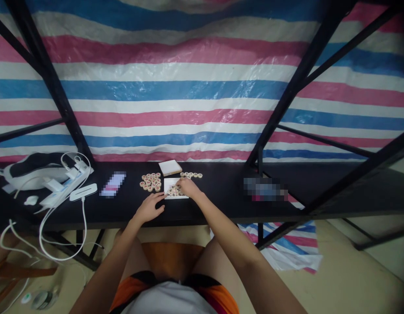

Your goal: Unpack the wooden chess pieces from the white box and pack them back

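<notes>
A small white tray (171,180) lies on the black table (221,192), with several round wooden game pieces in it. My right hand (188,187) rests on the tray's right side, its fingers curled over the pieces there; what they grip is too small to make out. My left hand (150,208) lies flat on the table just left of the tray, fingers spread and holding nothing. A cluster of round wooden pieces (151,182) sits to the tray's left, and a short row of pieces (191,175) lies behind my right hand. A white lid (170,167) lies further back.
A white power strip (62,187) with cables (58,218) and a white device (83,192) fill the table's left end, beside a black and white bag (32,168). Black metal frame bars (286,96) rise behind the table against a striped tarp (188,87).
</notes>
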